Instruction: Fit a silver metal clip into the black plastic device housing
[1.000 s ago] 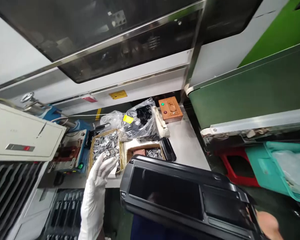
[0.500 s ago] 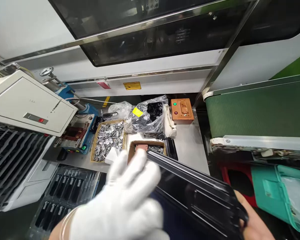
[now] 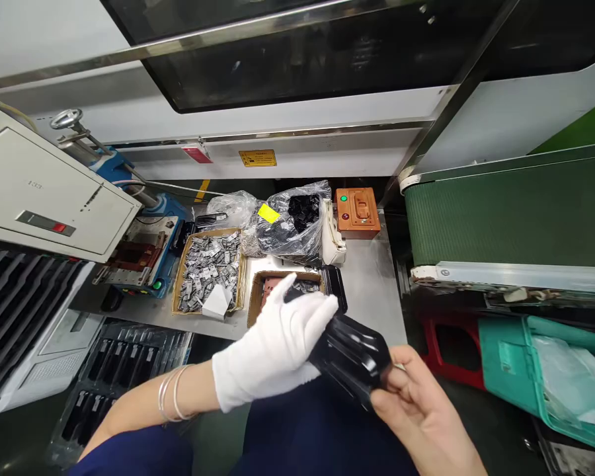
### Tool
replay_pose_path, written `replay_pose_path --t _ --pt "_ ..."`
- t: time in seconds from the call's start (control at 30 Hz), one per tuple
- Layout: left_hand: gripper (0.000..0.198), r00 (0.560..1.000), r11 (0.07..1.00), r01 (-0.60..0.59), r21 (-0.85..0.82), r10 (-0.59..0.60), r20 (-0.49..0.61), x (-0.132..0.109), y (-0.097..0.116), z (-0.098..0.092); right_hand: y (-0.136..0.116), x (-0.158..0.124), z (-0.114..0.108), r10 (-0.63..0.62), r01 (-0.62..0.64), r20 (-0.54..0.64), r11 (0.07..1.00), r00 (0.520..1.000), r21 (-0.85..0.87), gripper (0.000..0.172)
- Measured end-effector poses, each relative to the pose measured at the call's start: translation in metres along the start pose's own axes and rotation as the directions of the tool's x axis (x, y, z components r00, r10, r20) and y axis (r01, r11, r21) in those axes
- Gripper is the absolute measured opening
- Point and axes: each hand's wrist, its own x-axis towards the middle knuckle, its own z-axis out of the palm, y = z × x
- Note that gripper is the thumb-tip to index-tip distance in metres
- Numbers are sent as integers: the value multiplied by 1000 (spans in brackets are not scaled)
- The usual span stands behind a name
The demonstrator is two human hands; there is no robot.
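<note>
Black plastic panel (image 3: 352,354) now turned edge-on, 2 hands gripping

View from my head, close over my lap.
It faces forward and down; workbench (image 3: 371,291) at twelve o'clock.

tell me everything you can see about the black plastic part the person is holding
The black plastic part is a glossy moulded piece, dark all over, with raised ribs and recessed panels on the face that shows. It is held in the air above the person's lap, tilted, one end toward the workbench. The white-gloved left hand lies over its upper left end and hides part of it; the bare right hand grips its lower right end. Its full outline cannot be seen.
</note>
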Motion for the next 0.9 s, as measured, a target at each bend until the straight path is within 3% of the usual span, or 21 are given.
replay_pose_path --t 0.07,0.13,0.17,0.2,0.23,0.27,0.3,0.37,0.4,0.47,0.53,0.6,0.63,0.67,0.7,0.77,0.8,0.83,0.9 --pt "53 992 995 99 6 -99 -77 -8 -16 2 -13 28 4 -18 24 88 997 996 -69 46" --pt "52 933 939 336 -65 -342 -114 -27 -36 5 -12 68 5 -61 79 134 988 989 -131 61" --pt "53 842 847 506 -163 -526 -120 -41 -45 8 -2 92 7 -75 96 120 979 990 -180 65" --pt "53 700 687 664 -296 -710 -78 -58 -53 12 13 116 9 -115 123 45 961 992 -246 65" --pt "58 485 422 769 -481 -874 8 -76 -58 17 34 140 13 -124 102 -39 930 992 -352 62" --pt "68 232 125 723 -679 -970 69 -94 -60 23 58 163 19 -82 50 -60 911 995 -409 58" --pt "73 138 37 669 -742 -988 76 -111 -58 30 85 184 25 -30 -7 -74 892 997 -452 52" --pt "69 53 -37 548 -836 -995 79 -140 -47 47 136 213 36 20 -86 -126 833 992 -546 45" --pt "64 8 -133 337 -932 -990 144 -151 -39 55 158 221 39 15 -107 -159 804 987 -585 41" --pt "59 -31 -240 -77 -968 -970 243 -166 -21 68 190 222 31 -24 -117 -203 749 979 -652 35" --pt "60 -63 -257 -312 -915 -955 290 -174 -6 74 209 207 9 -55 -142 -247 691 968 -709 27" --pt "63 -61 -272 -363 -891 -947 314 -176 0 75 221 184 -20 -34 -238 -325 609 945 -756 24" --pt "60 -20 -292 -341 -894 -948 317 -175 -2 75 227 173 -32 0 -309 -373 557 928 -771 25" --pt "56 70 -285 -295 -912 -958 277 -173 -6 76 234 163 -42 47 -383 -417 499 908 -777 28" --pt "53 198 -240 -241 -940 -961 195 -170 -12 77 242 154 -47 103 -448 -452 441 886 -778 34" --pt "50 456 -100 -137 -985 -890 27 -158 -28 81 262 144 -43 222 -542 -494 337 841 -770 51" --pt "51 556 -39 -93 -995 -831 -20 -150 -35 83 271 143 -36 270 -570 -505 296 820 -767 61" --pt "54 624 6 -56 -998 -780 -39 -142 -42 85 280 143 -26 303 -591 -516 261 801 -764 68" --pt "61 690 9 22 -1000 -724 8 -127 -49 87 294 146 -7 325 -618 -544 202 774 -760 75"
